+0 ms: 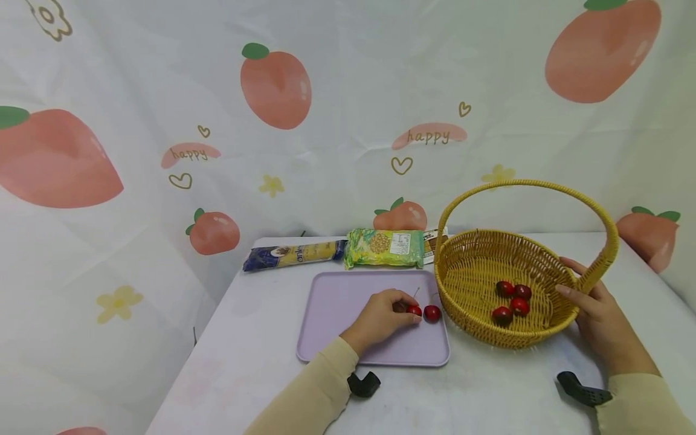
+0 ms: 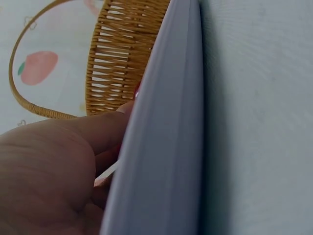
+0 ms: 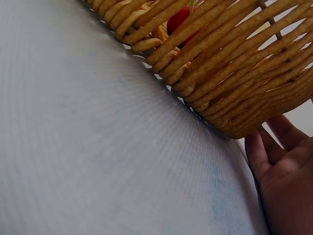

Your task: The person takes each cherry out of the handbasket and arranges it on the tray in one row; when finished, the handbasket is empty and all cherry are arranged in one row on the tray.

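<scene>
My left hand [image 1: 383, 317] is over the lilac tray [image 1: 348, 347], thumb and fingertips pinching a red cherry [image 1: 415, 310] with a thin stem. Just right of it on the tray, close to the basket, lies a second cherry [image 1: 432, 313]. The tray's edge hides most of the fingertips in the left wrist view. At the right stands a woven basket [image 1: 462, 323] with a tall hoop handle and several dark red cherries [image 1: 520, 306] inside. My right hand [image 1: 600, 317] grips the basket's right side by the handle's base, thumb over the rim and fingers outside.
Behind the tray lie a blue and yellow packet [image 1: 296, 254] and a green and yellow bag [image 1: 384, 248]. Partly behind the basket is a brown and white packet [image 1: 431, 244]. A fruit-printed cloth [image 1: 337, 163] hangs along the table's back and left.
</scene>
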`<state>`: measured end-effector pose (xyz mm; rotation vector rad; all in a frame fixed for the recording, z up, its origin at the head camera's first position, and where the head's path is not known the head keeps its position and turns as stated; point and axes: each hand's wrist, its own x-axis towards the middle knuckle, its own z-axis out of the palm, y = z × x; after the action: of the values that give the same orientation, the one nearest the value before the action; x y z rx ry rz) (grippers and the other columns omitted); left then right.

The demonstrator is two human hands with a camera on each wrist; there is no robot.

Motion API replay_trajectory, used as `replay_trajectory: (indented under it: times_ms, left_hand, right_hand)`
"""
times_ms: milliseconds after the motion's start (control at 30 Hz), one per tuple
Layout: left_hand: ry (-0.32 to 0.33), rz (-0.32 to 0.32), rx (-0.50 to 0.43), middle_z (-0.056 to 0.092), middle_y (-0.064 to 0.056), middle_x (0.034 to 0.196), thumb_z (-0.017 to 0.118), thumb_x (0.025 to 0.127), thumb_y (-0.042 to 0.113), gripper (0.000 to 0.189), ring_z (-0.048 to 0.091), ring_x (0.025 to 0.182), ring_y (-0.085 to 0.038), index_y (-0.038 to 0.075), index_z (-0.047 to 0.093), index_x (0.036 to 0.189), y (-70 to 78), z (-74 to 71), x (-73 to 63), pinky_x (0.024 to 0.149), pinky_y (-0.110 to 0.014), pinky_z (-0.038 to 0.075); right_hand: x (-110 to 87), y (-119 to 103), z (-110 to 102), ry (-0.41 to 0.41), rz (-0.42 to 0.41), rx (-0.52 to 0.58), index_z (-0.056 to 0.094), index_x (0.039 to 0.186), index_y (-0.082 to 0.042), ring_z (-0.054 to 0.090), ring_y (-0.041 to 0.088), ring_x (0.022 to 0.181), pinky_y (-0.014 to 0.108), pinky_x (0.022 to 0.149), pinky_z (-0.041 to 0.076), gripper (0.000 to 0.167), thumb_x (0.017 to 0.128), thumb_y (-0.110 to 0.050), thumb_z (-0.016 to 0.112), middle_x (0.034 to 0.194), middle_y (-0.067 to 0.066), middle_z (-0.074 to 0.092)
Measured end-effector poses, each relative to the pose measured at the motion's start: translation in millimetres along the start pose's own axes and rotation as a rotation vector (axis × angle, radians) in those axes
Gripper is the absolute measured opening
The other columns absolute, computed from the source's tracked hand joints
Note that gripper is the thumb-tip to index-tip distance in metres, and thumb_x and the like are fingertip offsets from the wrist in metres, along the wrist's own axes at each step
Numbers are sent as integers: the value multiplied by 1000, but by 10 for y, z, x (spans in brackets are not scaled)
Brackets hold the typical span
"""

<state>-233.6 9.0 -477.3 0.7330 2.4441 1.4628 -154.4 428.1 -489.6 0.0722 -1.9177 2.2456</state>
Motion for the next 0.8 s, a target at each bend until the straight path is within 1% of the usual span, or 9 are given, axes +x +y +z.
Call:
replay_trajectory:
  times_ms: [100,233,300,533,667,800]
  left_hand:
    - [12,-4,14,68,11,89,93,91,15,20,60,80,-5,11,83,107,0,17,5,75,-26,50]
    - [19,-11,23,67,10,89,93,90,17,21,59,80,-6,11,83,108,7,33,6,75,-27,49]
    - [24,-12,21,68,10,90,93,91,17,21,59,80,-6,11,83,108,6,38,5,75,-28,49]
    - [28,-2,13,68,11,92,92,92,18,21,59,80,-4,11,83,110,-4,59,10,75,-27,50]
    - [41,-3,-7,69,13,95,86,99,26,18,61,82,-4,13,82,111,-4,56,6,76,-27,51]
    - [102,-17,-37,70,13,96,74,107,38,24,62,85,-5,17,82,111,-5,38,9,78,-30,51]
  right_hand:
    - [3,-1,-2,-2,-5,-2,35,172,-28,50,2,132,15,112,28,63,115,-8,51,156,-5,44]
    - [15,-7,-7,-9,-17,-2,35,171,-27,54,-1,129,13,103,37,63,114,-6,51,151,-9,49]
    - [22,-7,-10,-12,-22,1,36,171,-26,55,-1,128,13,98,39,63,114,-5,51,150,-10,51]
    - [30,-9,-16,-15,-41,24,39,169,-24,59,-2,124,12,90,47,61,113,-2,51,146,-10,54]
    - [26,-12,-15,-21,-39,26,40,168,-25,60,-1,124,12,90,47,61,113,-1,51,145,-11,55]
    - [26,-17,-9,-29,-36,21,39,169,-25,58,-2,125,12,91,45,61,114,-3,50,147,-11,54]
